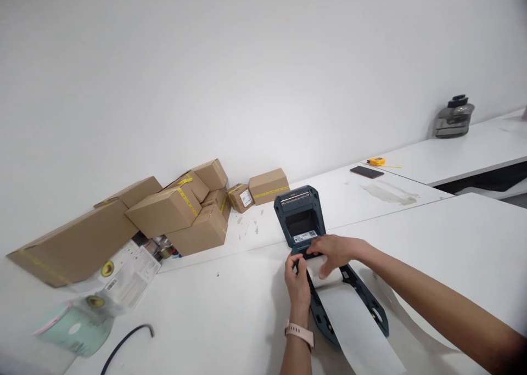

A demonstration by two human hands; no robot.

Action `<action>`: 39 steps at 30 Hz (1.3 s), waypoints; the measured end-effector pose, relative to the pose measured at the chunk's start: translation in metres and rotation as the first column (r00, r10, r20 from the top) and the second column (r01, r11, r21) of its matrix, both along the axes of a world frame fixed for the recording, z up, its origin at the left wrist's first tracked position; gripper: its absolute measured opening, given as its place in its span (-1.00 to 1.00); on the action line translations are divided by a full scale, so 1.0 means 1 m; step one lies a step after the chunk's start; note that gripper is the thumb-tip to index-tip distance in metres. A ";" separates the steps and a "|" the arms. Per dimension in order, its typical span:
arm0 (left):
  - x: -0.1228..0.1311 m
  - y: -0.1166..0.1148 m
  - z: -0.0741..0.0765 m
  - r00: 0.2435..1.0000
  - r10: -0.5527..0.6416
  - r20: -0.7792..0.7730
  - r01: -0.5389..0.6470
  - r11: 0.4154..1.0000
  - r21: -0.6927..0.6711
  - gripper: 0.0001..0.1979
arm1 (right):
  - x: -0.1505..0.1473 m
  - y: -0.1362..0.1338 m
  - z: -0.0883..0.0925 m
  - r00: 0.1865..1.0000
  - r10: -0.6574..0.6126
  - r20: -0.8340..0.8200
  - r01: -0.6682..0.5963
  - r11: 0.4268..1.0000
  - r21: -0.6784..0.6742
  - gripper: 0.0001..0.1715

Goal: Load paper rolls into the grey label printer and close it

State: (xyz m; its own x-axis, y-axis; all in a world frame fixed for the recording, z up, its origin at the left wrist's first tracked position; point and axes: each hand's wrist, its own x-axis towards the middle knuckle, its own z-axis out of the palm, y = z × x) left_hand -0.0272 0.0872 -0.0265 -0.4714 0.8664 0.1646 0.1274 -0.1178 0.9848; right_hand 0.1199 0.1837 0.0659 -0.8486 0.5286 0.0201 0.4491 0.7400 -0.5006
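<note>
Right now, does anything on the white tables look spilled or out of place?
Yes: a greyish smear marks the back table near the phone, like a spill, though whether wet or dry I can't tell. The cardboard boxes are piled crookedly.

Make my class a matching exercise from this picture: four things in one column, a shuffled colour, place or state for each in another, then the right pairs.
1. Label printer
2. Tape measure
3. Watch strap
4. Capped jug

A. yellow
B. grey and see-through
C. standing open
D. around the left wrist

Pairs: 1-C, 2-A, 3-D, 4-B
</note>
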 end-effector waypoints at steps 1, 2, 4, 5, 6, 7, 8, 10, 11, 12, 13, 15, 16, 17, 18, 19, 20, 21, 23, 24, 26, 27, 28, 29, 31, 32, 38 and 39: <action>0.000 0.000 0.000 1.000 0.003 0.003 -0.003 1.000 -0.004 -0.68 | 0.006 -0.001 0.011 0.993 -0.041 -0.111 0.043 0.999 0.010 -0.40; 0.001 0.000 0.001 1.000 0.007 0.005 -0.007 1.000 -0.008 -0.68 | 0.011 -0.001 0.023 0.967 -0.098 -0.234 0.105 0.994 0.019 -0.44; 0.001 0.001 0.001 1.000 0.016 0.009 -0.016 1.000 -0.015 -0.68 | 0.015 0.004 0.045 0.857 -0.219 -0.466 0.256 0.967 0.017 -0.37; 0.001 0.001 0.000 1.000 0.017 0.011 -0.017 1.000 -0.018 -0.67 | 0.014 0.008 0.053 0.785 -0.268 -0.558 0.325 0.946 0.003 -0.34; 0.001 0.002 0.001 1.000 0.016 0.014 -0.016 1.000 -0.022 -0.67 | 0.011 0.014 0.061 0.718 -0.301 -0.627 0.373 0.927 -0.018 -0.34; 0.001 0.002 0.001 1.000 0.012 0.018 -0.012 1.000 -0.027 -0.65 | 0.007 0.020 0.066 0.664 -0.320 -0.675 0.400 0.916 -0.041 -0.37; 0.001 0.001 0.001 1.000 0.008 0.024 -0.007 0.999 -0.033 -0.63 | 0.002 0.026 0.070 0.626 -0.331 -0.706 0.408 0.911 -0.065 -0.38; 0.001 -0.002 0.001 0.999 0.008 0.047 -0.006 0.999 -0.050 -0.58 | -0.006 0.031 0.072 0.582 -0.344 -0.737 0.399 0.910 -0.110 -0.40; 0.002 -0.005 0.001 0.998 0.018 0.065 -0.014 0.998 -0.060 -0.53 | -0.008 0.029 0.072 0.566 -0.350 -0.746 0.393 0.910 -0.129 -0.41; 0.003 -0.009 0.001 0.996 0.033 0.087 -0.027 0.997 -0.071 -0.46 | -0.008 0.024 0.071 0.546 -0.357 -0.758 0.393 0.908 -0.145 -0.41; 0.005 -0.015 0.000 0.993 0.051 0.111 -0.042 0.996 -0.084 -0.39 | -0.006 0.016 0.068 0.521 -0.367 -0.771 0.398 0.903 -0.160 -0.41; 0.008 -0.030 -0.004 0.983 0.079 0.165 -0.060 0.991 -0.116 -0.28 | 0.004 -0.009 0.056 0.468 -0.393 -0.791 0.415 0.889 -0.195 -0.45; 0.010 -0.038 -0.006 0.976 0.084 0.200 -0.058 0.989 -0.133 -0.26 | 0.012 -0.024 0.047 0.450 -0.409 -0.794 0.416 0.883 -0.220 -0.48; 0.011 -0.047 -0.007 0.964 0.084 0.251 -0.047 0.988 -0.150 -0.25 | 0.020 -0.040 0.036 0.440 -0.429 -0.789 0.414 0.876 -0.246 -0.50; 0.013 -0.056 -0.007 0.941 0.085 0.329 -0.034 0.987 -0.157 -0.24 | 0.028 -0.057 0.022 0.434 -0.449 -0.781 0.404 0.872 -0.277 -0.54; 0.015 -0.064 -0.006 0.922 0.090 0.377 -0.028 0.986 -0.166 -0.22 | 0.035 -0.072 0.007 0.452 -0.455 -0.768 0.352 0.882 -0.315 -0.57; 0.017 -0.072 -0.004 0.908 0.092 0.408 -0.023 0.985 -0.172 -0.22 | 0.042 -0.087 -0.009 0.464 -0.449 -0.763 0.320 0.889 -0.329 -0.58; 0.020 -0.079 0.000 0.902 0.096 0.421 -0.023 0.984 -0.174 -0.22 | 0.048 -0.100 -0.024 0.472 -0.470 -0.746 0.313 0.880 -0.357 -0.59; 0.027 -0.091 0.010 0.910 0.086 0.406 -0.016 0.985 -0.172 -0.23 | 0.056 -0.120 -0.051 0.484 -0.530 -0.696 0.331 0.847 -0.415 -0.60; 0.032 -0.096 0.015 0.912 0.069 0.403 -0.001 0.986 -0.167 -0.21 | 0.058 -0.127 -0.061 0.483 -0.567 -0.668 0.352 0.824 -0.445 -0.60; 0.042 -0.103 0.024 0.909 0.030 0.415 0.043 0.985 -0.165 -0.15 | 0.059 -0.137 -0.075 0.465 -0.637 -0.615 0.389 0.771 -0.505 -0.56; 0.047 -0.105 0.026 0.904 0.017 0.428 0.063 0.983 -0.171 -0.12 | 0.058 -0.140 -0.079 0.446 -0.676 -0.587 0.401 0.737 -0.544 -0.51; 0.051 -0.107 0.027 0.897 0.012 0.442 0.076 0.981 -0.179 -0.09 | 0.057 -0.143 -0.082 0.423 -0.720 -0.550 0.408 0.694 -0.593 -0.43; 0.054 -0.108 0.026 0.889 0.015 0.457 0.081 0.979 -0.190 -0.08 | 0.056 -0.145 -0.084 0.396 -0.766 -0.507 0.411 0.642 -0.647 -0.33; 0.056 -0.110 0.019 0.878 0.035 0.478 0.074 0.975 -0.208 -0.06 | 0.054 -0.147 -0.088 0.351 -0.841 -0.411 0.396 0.532 -0.749 -0.13; 0.057 -0.110 0.015 0.877 0.043 0.479 0.070 0.974 -0.215 -0.04 | 0.054 -0.148 -0.090 0.343 -0.864 -0.367 0.381 0.486 -0.787 -0.07; 0.056 -0.109 -0.006 0.930 0.052 0.363 0.020 0.981 -0.192 -0.07 | 0.056 -0.148 -0.114 0.393 -0.862 -0.321 0.285 0.446 -0.848 -0.09; 0.056 -0.108 -0.009 0.939 0.054 0.340 0.012 0.982 -0.190 -0.11 | 0.056 -0.147 -0.118 0.393 -0.856 -0.337 0.290 0.463 -0.838 -0.11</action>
